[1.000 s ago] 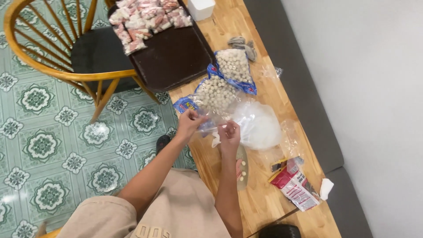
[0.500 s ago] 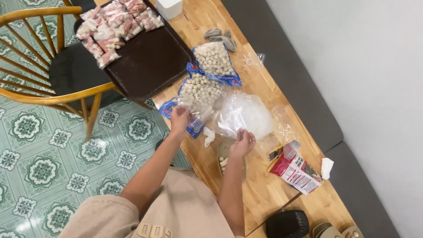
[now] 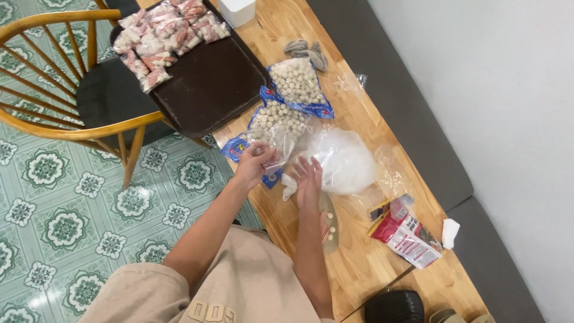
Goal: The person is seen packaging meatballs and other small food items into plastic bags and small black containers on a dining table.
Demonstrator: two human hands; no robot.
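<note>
Two hands have parted since a moment ago: the left hand [image 3: 254, 161] now pinches the near bag of pale balls [image 3: 278, 122] at its edge, while the right hand [image 3: 308, 179], open and empty, hovers beside the clear bag [image 3: 344, 161] on the table [image 3: 359, 275].

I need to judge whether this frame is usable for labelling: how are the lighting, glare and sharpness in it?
Head view: even, soft light with faint shadows; sharp enough to tell single balls in the bags of pale balls; the left hand looks slightly soft; the crumpled clear plastic glares white, hiding what is inside; the wall at right is washed out.
</note>
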